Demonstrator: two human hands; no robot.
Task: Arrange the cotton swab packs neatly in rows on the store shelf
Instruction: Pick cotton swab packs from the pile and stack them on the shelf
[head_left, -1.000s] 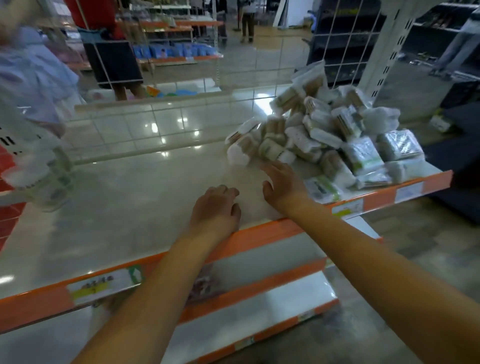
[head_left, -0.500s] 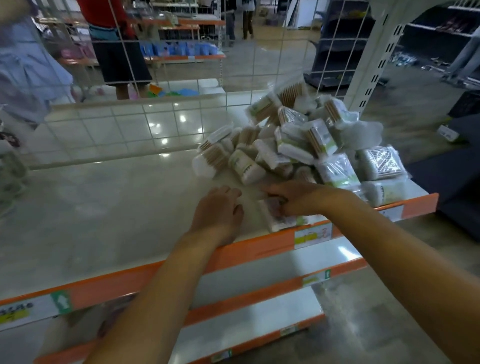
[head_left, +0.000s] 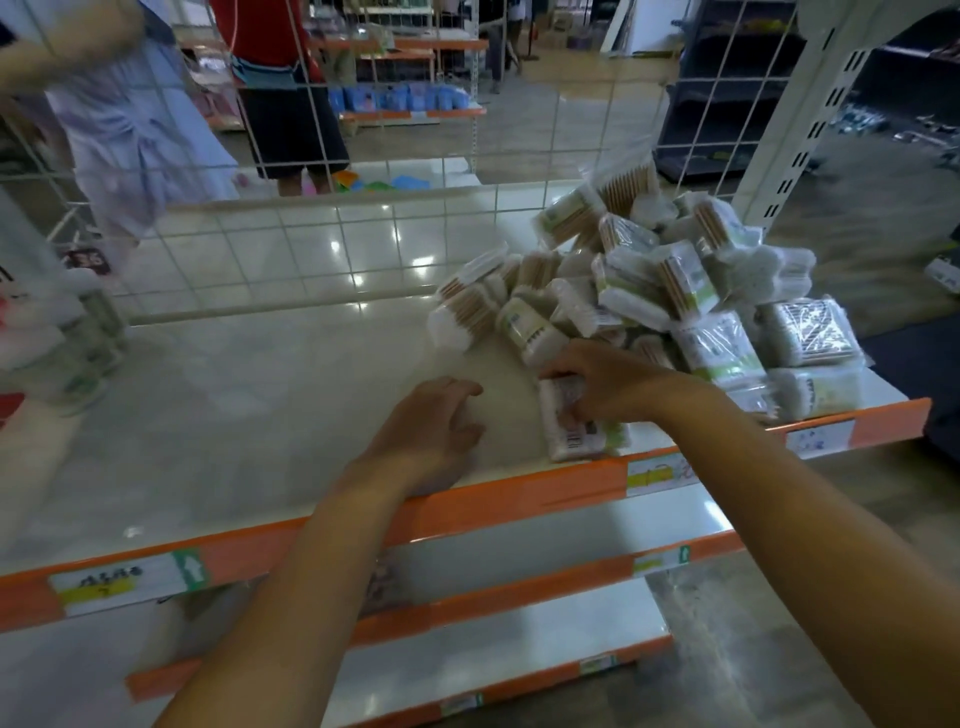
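right grip (head_left: 597, 384) has its fingers curled over the top of a single cotton swab pack (head_left: 576, 431), pinching it where it lies flat on the shelf (head_left: 249, 405) just behind the orange front edge (head_left: 498, 499). left grip (head_left: 431, 431) sits a little to the left of that pack, palm down, fingers loosely bent and spread, holding nothing; its heel rests at the shelf's front lip. both forearms come in from the bottom of the view.

behind and to the right of the held pack rises the pile of swab packs (head_left: 654, 291), heaped untidily at the right end of the shelf, some packs tilted, some lying flat, wooden sticks showing through the clear wrap. a few flat packs (head_left: 805, 332) lie at the pile's right side near the edge. the left and middle stretch of the shelf surface is glossy and reflects ceiling lights.

price labels (head_left: 654, 473) sit along the orange edge. two lower shelves (head_left: 519, 623) with the same orange trim show beneath. a white wire grid (head_left: 363, 249) backs the shelf, and through it a person in a red top (head_left: 275, 62) stands in the aisle. blurred pale clothing (head_left: 130, 130) fills the upper left.
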